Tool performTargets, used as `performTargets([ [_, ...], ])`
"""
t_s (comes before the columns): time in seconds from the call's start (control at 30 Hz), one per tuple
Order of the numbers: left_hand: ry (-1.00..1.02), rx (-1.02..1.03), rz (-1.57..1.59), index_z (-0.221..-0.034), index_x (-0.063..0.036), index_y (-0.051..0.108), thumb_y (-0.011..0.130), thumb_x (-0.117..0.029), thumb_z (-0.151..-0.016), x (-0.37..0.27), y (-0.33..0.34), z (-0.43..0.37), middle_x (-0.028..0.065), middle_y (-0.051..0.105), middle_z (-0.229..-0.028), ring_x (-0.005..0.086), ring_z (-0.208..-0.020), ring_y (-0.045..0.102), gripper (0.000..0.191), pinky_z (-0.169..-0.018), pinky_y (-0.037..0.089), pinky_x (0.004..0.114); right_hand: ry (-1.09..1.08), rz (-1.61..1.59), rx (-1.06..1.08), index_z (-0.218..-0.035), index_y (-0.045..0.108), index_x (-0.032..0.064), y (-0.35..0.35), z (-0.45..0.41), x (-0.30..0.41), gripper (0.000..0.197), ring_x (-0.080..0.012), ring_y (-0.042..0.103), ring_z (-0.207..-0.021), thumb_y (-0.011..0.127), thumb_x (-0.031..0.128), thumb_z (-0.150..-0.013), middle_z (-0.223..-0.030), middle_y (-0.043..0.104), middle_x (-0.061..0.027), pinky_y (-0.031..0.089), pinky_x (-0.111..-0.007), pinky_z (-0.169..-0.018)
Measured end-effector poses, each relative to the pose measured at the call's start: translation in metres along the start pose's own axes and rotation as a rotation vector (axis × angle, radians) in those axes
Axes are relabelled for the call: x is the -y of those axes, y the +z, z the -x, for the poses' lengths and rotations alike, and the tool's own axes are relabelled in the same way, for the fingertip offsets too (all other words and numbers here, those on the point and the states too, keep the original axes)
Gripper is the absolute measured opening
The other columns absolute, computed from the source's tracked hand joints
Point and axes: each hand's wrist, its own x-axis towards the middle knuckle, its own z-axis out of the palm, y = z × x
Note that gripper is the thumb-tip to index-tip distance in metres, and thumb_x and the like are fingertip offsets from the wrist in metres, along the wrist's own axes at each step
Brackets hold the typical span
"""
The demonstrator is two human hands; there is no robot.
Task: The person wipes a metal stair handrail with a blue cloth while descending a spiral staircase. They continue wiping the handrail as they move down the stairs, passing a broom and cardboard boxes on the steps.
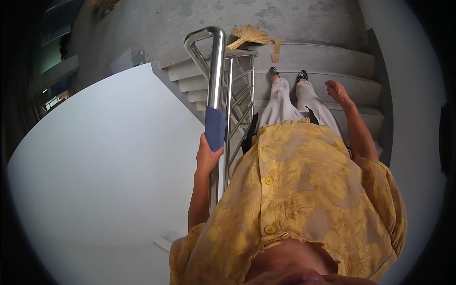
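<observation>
My left hand [209,153] grips a blue cloth [215,129] that is wrapped over the shiny metal handrail [216,78] of a staircase. The palm lies along the rail, with the cloth spread ahead of the fingers. My right hand [337,91] hangs in the air on the other side of my legs, its fingers loosely curled, and nothing shows in it. Whether something small is inside the curl cannot be seen. Both my feet, in dark patterned shoes, stand on a stair tread.
Concrete stairs [320,58] run down to a grey floor [171,21]. A straw broom [249,35] lies near the rail's lower end, beside a brown strip [276,51] on a step. Metal balusters [231,99] stand below the handrail; a white wall [107,149] is at the left.
</observation>
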Motion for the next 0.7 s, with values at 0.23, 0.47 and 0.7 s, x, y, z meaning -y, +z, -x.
performTargets([
  [0.23, -0.218, 0.073, 0.144, -0.142, -0.0036, 0.028, 0.078, -0.019, -0.075, 0.049, -0.005, 0.133, 0.0253, 0.056, -0.127, 0.0419, -0.114, 0.058, 0.085, -0.093, 0.048, 0.046, -0.079, -0.084, 0.029, -0.111, 0.062, 0.0037, 0.011, -0.018, 0.016, 0.027, -0.0198, 0.063, -0.070, 0.049, 0.022, -0.096, -0.083, 0.063, -0.0110, 0.053, -0.035, -0.068],
  [0.47, -0.131, 0.026, -0.101, -0.135, 0.0052, 0.029, 0.076, -0.031, -0.077, 0.000, -0.008, 0.043, 0.0293, 0.056, -0.122, 0.0455, -0.108, 0.059, 0.083, -0.089, 0.048, 0.050, 0.107, -0.158, -0.005, -0.113, 0.061, -0.0001, 0.011, 0.021, -0.035, 0.028, -0.0176, 0.063, -0.069, 0.050, 0.020, -0.097, -0.082, 0.063, -0.0106, 0.054, -0.032, -0.065],
  [0.7, 0.103, 0.040, -0.232, -0.124, 0.0109, 0.035, 0.073, -0.040, -0.078, -0.061, -0.014, -0.150, 0.0322, 0.060, -0.114, 0.0476, -0.104, 0.060, 0.079, -0.090, 0.048, 0.052, 0.149, -0.273, -0.178, -0.116, 0.061, 0.0016, -0.001, 0.089, -0.090, 0.030, -0.0160, 0.064, -0.073, 0.050, 0.023, -0.097, -0.084, 0.064, -0.0080, 0.055, -0.030, -0.068],
])
